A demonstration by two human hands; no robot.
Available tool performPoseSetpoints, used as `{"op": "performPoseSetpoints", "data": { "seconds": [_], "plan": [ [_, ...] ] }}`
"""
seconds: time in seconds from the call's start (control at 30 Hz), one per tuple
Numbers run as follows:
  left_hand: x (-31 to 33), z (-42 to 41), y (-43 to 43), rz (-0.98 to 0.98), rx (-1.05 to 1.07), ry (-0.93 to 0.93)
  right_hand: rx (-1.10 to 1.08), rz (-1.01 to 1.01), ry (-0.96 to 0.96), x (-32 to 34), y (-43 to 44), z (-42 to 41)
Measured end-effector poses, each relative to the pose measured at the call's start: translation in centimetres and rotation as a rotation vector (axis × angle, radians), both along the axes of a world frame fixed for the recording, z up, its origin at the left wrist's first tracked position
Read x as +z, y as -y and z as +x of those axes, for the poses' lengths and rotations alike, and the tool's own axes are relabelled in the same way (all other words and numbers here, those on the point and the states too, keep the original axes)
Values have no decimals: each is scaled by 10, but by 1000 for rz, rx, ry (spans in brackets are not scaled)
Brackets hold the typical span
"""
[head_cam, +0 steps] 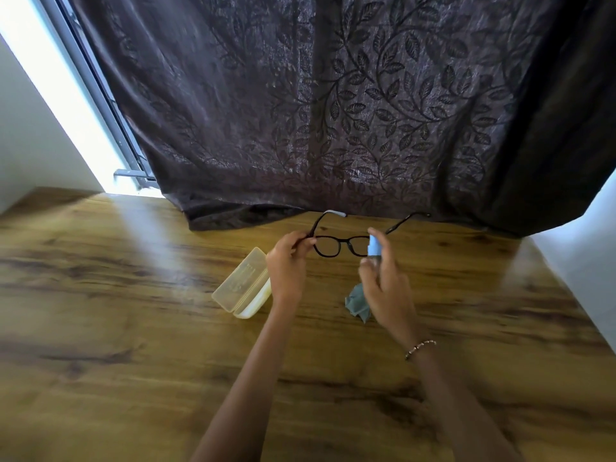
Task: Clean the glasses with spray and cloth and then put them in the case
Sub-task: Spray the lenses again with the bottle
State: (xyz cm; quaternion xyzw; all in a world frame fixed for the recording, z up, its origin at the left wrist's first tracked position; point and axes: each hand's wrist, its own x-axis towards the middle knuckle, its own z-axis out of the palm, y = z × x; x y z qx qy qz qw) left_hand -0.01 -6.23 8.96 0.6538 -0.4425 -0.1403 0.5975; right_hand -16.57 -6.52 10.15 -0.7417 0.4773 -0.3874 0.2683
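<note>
The left hand (287, 268) is closed in a pinch, with the thumb and the fingers holding the dark, thin-framed glasses (340, 245) at the left corner of the frame, where the temple arm begins. The glasses are lifted above the table, with both temple arms open and pointing away from the person, toward the curtain. The right hand (383, 285) is wrapped around a small light blue spray bottle (374, 245), which stands upright in the grip; one finger lies over the top of the bottle, and the bottle is just in front of the right lens, so it covers a part of it. Whether the finger is pressing down, I cannot tell, because the picture is a little blurred there. On the right wrist there is a thin beaded bracelet (420, 348). Under the right hand, a crumpled grey-green cleaning cloth (357, 303) lies on the table, partly hidden by the hand. To the left of the left hand, a pale yellow, half-transparent plastic glasses case (241, 285) lies open on the table, with its lid turned back; the left hand covers its right end. All these things are on a brown wooden table (133, 345) with a dark grain pattern. Behind the table hangs a dark brown curtain (333, 111) with a leaf pattern, and its lower edge rests on the far side of the table. At the left of the curtain a bright strip of window (66, 105) is visible.
</note>
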Motion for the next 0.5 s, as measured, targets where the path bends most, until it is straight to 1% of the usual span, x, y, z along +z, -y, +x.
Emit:
{"op": "performPoseSetpoints", "data": {
  "seconds": [0.13, 0.23, 0.3, 0.37, 0.43, 0.5],
  "plan": [
    [-5, -4, -4, -73, 16, 8, 43, -27, -47, 8, -8, 23],
    [-5, -5, -6, -107, 12, -3, 58, -29, -17, 11, -10, 32],
    [-4, -5, -6, -123, 5, -7, 37, -86, -20, 14, -11, 34],
    [-4, -5, -6, -129, 3, -16, 30, -120, -78, 15, -9, 35],
    [-3, -6, -6, -132, 2, -24, 3, -109, -135, 13, -6, 35],
    [-3, -6, -7, -140, 1, -32, -25, -107, -154, 11, -5, 35]
  ]
}}
